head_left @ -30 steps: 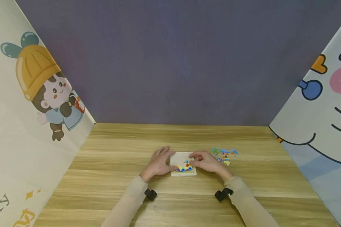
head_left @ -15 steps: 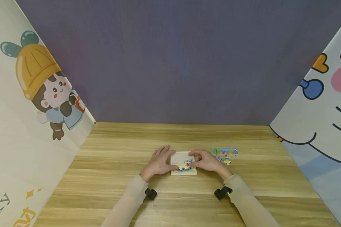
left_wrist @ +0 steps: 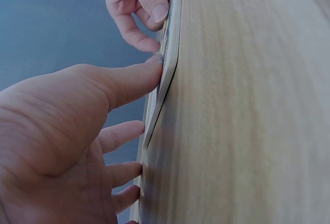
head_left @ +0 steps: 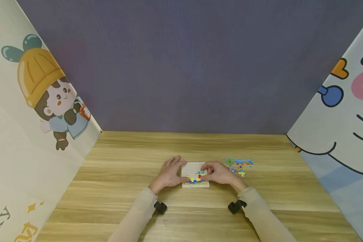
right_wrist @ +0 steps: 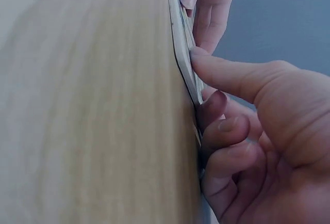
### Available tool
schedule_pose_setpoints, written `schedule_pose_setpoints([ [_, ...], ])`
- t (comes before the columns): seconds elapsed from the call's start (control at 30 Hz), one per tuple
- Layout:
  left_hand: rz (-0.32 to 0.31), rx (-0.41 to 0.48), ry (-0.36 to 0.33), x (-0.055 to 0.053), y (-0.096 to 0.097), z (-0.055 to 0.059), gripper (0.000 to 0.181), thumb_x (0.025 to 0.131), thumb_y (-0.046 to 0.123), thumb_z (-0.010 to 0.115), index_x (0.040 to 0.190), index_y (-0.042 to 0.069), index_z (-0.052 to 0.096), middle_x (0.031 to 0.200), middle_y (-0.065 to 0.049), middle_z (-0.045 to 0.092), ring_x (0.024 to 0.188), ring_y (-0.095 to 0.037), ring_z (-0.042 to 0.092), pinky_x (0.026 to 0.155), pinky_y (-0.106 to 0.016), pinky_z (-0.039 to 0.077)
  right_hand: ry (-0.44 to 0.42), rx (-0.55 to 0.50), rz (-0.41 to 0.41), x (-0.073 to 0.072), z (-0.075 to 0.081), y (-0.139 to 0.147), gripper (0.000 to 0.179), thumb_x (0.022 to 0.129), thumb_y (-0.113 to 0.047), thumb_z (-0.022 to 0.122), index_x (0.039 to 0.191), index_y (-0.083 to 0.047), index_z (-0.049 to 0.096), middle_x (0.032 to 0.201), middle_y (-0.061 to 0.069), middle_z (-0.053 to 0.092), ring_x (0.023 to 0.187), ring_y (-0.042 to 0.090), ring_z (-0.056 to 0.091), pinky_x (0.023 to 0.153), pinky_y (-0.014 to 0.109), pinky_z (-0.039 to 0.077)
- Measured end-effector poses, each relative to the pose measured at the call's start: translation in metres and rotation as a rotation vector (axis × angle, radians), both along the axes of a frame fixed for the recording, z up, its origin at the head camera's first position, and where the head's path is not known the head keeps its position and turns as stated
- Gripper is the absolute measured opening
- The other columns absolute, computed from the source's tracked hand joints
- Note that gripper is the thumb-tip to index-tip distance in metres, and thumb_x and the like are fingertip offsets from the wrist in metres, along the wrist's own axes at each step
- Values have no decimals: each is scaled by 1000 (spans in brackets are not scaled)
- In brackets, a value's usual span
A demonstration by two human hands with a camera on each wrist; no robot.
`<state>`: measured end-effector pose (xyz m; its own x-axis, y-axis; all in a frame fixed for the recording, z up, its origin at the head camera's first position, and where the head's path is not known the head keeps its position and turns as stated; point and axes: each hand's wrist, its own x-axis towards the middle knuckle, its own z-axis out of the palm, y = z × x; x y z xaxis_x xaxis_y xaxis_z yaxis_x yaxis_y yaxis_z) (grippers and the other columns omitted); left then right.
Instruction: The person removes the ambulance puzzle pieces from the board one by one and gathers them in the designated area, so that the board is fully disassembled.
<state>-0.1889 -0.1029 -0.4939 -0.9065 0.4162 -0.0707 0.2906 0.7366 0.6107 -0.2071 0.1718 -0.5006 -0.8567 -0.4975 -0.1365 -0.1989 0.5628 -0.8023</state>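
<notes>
A small white puzzle tray (head_left: pixel 195 164) lies on the table between both hands. Along its lower part sits a picture of a yellow vehicle with blue wheels (head_left: pixel 195 181). My left hand (head_left: pixel 169 174) spreads around the tray's left side, its thumb (left_wrist: pixel 136 79) pressing on the near left pieces and its other fingers past the edge. At the right side, the thumb of my right hand (head_left: pixel 219 172) presses on the assembled pieces; the index finger reaches the upper right and the remaining fingers curl loosely. Between that thumb and index finger lies a blue-windowed puzzle piece (head_left: pixel 200 172).
Several loose puzzle pieces (head_left: pixel 239 162) lie on the wooden table (head_left: pixel 133 151) right of the tray, just beyond the right hand. A dark panel (head_left: pixel 193 67) stands behind the table. Cartoon-printed walls flank both sides.
The blue-windowed piece has shifted slightly right and now lies level above the yellow vehicle. My right thumb has slid down toward the wheels. My left hand stays in place.
</notes>
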Motion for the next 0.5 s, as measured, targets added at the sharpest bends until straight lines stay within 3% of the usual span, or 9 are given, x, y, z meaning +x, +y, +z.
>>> schedule_pose_setpoints([
  [0.5,-3,-3,-10,0,0,0,73,94,43,79,155,12,54,175,-22,28,163,-47,19,132,-68,11,10,-10,-28,0,-1,-1,33,90,-25,87,113,-10,69,68,-3,59,55,8,46,52,22,36],
])
